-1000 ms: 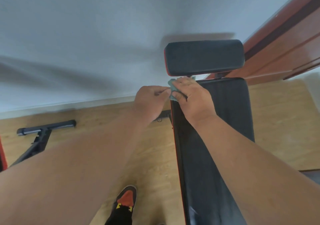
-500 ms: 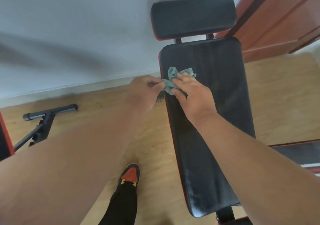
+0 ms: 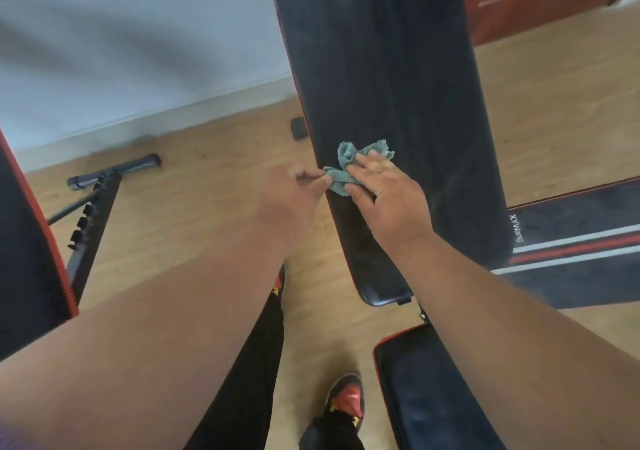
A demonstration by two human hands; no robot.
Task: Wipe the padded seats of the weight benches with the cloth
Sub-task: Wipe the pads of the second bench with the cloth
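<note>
The right hand [image 3: 388,196] presses flat on a crumpled green cloth [image 3: 349,165], fingers spread over it in an open-palmed grip, pinning it to the long black padded backrest [image 3: 391,78] near its left edge. The left hand [image 3: 294,193] pinches the cloth's near corner between thumb and forefinger, just off the pad's side. Below lies a second black pad with red trim [image 3: 426,397]. A dark mat with red and white stripes [image 3: 581,241] covers the wooden floor [image 3: 194,214] to the right; a shoe [image 3: 346,397] stands beneath
</note>
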